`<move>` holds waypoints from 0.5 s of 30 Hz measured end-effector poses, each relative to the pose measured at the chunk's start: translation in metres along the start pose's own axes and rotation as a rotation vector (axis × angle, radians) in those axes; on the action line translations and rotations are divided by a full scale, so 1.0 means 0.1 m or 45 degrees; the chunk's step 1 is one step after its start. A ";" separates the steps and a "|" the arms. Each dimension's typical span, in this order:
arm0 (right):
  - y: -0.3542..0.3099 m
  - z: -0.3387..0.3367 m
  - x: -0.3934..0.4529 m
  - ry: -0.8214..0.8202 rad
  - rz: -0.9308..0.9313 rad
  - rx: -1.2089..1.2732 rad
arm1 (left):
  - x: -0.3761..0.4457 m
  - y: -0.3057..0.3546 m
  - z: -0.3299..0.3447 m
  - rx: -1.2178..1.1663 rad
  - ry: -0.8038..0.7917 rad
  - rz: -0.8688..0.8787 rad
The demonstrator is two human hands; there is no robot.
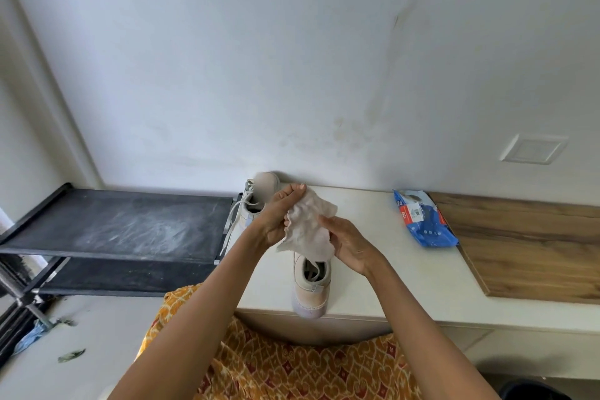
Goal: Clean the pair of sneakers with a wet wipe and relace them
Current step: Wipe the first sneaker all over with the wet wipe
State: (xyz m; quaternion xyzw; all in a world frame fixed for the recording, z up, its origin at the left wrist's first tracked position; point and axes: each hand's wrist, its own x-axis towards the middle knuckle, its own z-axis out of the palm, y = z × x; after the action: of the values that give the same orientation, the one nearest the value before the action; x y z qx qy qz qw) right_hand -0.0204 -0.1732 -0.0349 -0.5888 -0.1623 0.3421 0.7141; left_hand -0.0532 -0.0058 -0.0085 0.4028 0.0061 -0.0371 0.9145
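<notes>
Above white surface: left hand and right hand both pinch crumpled wet wipe, spreading it, likely readying fresh face for wiping. Near sneaker directly below, heel at surface edge, within easy reach. Far sneaker by wall, laces loose. Wipe pack lies right, handy.

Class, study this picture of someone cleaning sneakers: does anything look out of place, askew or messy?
Yes. The near sneaker sits with its heel past the front edge of the white cabinet. The far sneaker has laces hanging loose off the cabinet's left side. Green scraps litter the floor, and the black rack looks dusty.
</notes>
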 end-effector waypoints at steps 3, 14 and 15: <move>-0.01 0.03 0.01 0.042 -0.010 0.051 | -0.01 0.02 -0.06 0.146 0.170 0.069; -0.05 0.05 0.00 0.334 -0.104 0.144 | 0.04 -0.06 -0.31 1.401 0.705 0.398; -0.06 0.06 0.01 0.325 -0.116 0.163 | 0.03 -0.06 -0.31 1.460 0.602 0.458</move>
State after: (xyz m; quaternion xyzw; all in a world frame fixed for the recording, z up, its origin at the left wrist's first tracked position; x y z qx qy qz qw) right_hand -0.0224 -0.1686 -0.0279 -0.5727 -0.0744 0.2413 0.7799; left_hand -0.0498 0.0125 -0.0338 0.8195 0.1189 0.2092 0.5201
